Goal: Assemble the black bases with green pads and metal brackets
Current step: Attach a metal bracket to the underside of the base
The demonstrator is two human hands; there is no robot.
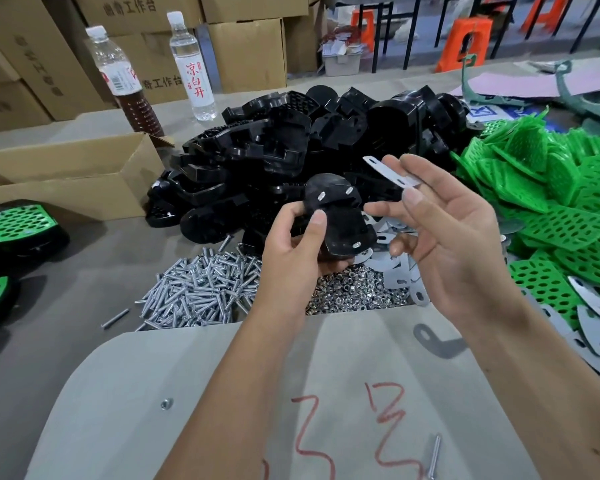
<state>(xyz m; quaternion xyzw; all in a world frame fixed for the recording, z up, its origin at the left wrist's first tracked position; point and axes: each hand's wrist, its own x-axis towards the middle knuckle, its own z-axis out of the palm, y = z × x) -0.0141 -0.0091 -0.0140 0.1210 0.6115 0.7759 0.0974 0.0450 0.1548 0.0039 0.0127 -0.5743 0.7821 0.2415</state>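
Note:
My left hand (293,242) grips a black base (340,216) held underside up above the table, with three small metal tabs showing through its slots. To its right, my right hand (444,233) pinches a flat metal bracket (390,173) between thumb and fingers, a little above and beside the base. Behind lies a big heap of black bases (291,143). Green perforated pads (551,209) are piled at the right. Loose grey brackets (402,275) lie under my right hand.
Piles of screws (201,289) and nuts (350,292) lie in front of the heap. Finished bases with green pads (18,223) sit at the left by an open carton (66,174). Two bottles (191,60) stand behind. A grey board (222,393) with red marks covers the near table.

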